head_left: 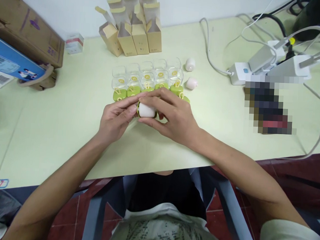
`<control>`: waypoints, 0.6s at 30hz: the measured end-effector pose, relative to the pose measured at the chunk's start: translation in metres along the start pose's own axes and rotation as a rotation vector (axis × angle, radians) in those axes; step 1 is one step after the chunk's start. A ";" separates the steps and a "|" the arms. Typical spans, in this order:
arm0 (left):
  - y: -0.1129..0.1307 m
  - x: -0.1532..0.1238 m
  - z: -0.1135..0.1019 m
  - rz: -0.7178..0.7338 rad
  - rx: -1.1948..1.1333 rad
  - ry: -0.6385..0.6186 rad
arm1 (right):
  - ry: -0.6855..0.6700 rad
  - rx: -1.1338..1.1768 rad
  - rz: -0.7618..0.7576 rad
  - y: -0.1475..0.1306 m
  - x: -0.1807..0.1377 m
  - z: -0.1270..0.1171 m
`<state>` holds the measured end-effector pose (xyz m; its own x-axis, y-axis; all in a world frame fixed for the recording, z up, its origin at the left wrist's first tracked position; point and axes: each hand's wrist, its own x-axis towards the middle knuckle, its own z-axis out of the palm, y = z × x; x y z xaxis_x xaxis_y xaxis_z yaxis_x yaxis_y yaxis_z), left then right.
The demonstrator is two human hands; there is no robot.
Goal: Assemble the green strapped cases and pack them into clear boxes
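Between my two hands is a small rounded white case (147, 111) with green edging at its sides. My left hand (114, 121) grips its left end, thumb pressed near the rim. Curled over the top and right side are the fingers of my right hand (177, 117), its thumb below. Just beyond them lies a row of green covers (134, 91) with yellowish loops, partly hidden by my fingers. Behind these stand rows of clear plastic cups (147, 67) with yellow marks. Two small rounded pieces, one white (190, 64) and one pale pink (191, 83), lie to their right.
Several open tan cartons (141, 39) stand against the wall. A large cardboard box (28, 25) and a blue box (15, 59) sit at left, near a small white-and-red box (74, 43). At right are a power strip (238, 74), cables and a blurred dark object (266, 107).
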<state>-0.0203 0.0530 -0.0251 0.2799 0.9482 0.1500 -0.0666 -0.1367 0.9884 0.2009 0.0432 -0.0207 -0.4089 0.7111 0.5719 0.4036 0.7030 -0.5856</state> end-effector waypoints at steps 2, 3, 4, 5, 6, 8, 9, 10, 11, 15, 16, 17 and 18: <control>-0.003 0.000 -0.002 0.020 0.023 0.028 | 0.061 0.040 0.024 -0.002 0.002 -0.001; -0.003 0.000 -0.003 0.036 0.045 0.047 | 0.096 0.076 0.037 -0.003 0.002 -0.001; -0.004 0.001 -0.004 0.056 0.074 0.066 | 0.123 0.127 0.047 -0.003 0.003 -0.002; -0.004 0.001 -0.005 0.079 0.109 0.086 | 0.141 0.186 0.056 -0.003 0.003 -0.001; -0.003 0.001 -0.005 0.101 0.146 0.106 | 0.144 0.244 0.067 -0.002 0.004 -0.001; -0.002 0.001 -0.005 0.139 0.217 0.147 | 0.119 0.329 0.087 0.002 0.004 0.002; -0.001 0.001 -0.005 0.153 0.247 0.162 | 0.104 0.349 0.097 0.004 0.003 0.004; -0.001 0.001 -0.005 0.164 0.272 0.169 | 0.095 0.354 0.109 0.005 0.003 0.005; -0.001 0.000 -0.004 0.174 0.293 0.170 | 0.092 0.352 0.119 0.007 0.003 0.007; 0.000 -0.001 -0.003 0.235 0.380 0.126 | 0.100 0.345 0.148 0.007 0.004 0.010; 0.000 -0.001 -0.004 0.262 0.413 0.118 | 0.096 0.345 0.153 0.007 0.005 0.009; 0.002 0.000 -0.005 0.288 0.445 0.115 | 0.087 0.346 0.157 0.009 0.005 0.006; 0.003 0.002 -0.006 0.311 0.468 0.119 | 0.082 0.347 0.160 0.011 0.006 0.002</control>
<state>-0.0263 0.0560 -0.0217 0.2038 0.8650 0.4585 0.3104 -0.5013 0.8077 0.2011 0.0550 -0.0251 -0.2912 0.8197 0.4932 0.1500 0.5483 -0.8227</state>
